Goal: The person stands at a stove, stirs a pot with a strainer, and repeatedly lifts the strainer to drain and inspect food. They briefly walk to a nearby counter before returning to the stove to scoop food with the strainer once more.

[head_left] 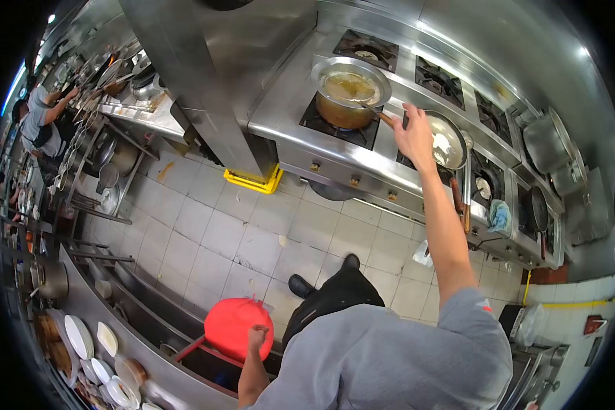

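Observation:
My right hand reaches over the stove with its fingers apart. Beside its thumb is the end of a wooden handle, whose utensil leans in a wide metal pot of yellowish liquid. Close by on the right, a frying pan with a shiny, wet-looking inside sits over a burner. My left hand hangs low at my side with curled fingers, overlapping a round red plastic thing. I cannot tell whether anything is inside those fingers.
Long-handled tools lie by the frying pan, near a blue cloth. Large pots stand at the back right. A metal pillar has a yellow base. White dishes fill the lower-left counter. Another person works far left.

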The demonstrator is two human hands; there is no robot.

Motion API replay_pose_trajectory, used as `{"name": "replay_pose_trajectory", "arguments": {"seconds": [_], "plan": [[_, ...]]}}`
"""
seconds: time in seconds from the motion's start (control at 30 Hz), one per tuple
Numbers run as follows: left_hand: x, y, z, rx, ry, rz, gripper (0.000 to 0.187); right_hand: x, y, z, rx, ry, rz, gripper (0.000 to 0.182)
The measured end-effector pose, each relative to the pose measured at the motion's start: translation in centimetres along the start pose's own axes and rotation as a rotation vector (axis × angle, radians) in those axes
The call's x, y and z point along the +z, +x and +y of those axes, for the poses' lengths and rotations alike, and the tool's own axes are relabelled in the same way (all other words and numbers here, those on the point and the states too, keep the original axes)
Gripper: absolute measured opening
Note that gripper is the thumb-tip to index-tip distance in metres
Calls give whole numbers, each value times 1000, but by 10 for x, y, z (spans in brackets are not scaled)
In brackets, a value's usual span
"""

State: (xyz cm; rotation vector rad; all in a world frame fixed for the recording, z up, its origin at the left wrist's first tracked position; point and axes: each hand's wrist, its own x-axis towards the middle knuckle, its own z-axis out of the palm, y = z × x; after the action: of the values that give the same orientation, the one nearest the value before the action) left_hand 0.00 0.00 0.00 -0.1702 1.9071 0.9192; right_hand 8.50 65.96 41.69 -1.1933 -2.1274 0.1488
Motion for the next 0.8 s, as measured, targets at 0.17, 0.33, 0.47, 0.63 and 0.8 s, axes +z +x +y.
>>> {"name": "replay_pose_trajectory", "arguments": {"seconds": [0.17, 0.33, 0.47, 0.63, 0.8], "plan": [[0, 7, 10, 36, 68, 46, 24, 17, -115, 37, 37, 347, -63, 17], [24, 32, -16, 98, 276, -28, 25, 90, -375, 153, -39, 319, -1072, 50], [55, 14, 32, 141, 414, -83, 28, 62, -519, 199, 811, 285, -1431, 44], [89, 17, 75, 313, 507, -131, 33, -14, -546, 270, 1019, 209, -1453, 30], [134, -41, 135, 409, 635, -113, 37, -55, -565, 333, 1119, 310, -1328, 22]]}}
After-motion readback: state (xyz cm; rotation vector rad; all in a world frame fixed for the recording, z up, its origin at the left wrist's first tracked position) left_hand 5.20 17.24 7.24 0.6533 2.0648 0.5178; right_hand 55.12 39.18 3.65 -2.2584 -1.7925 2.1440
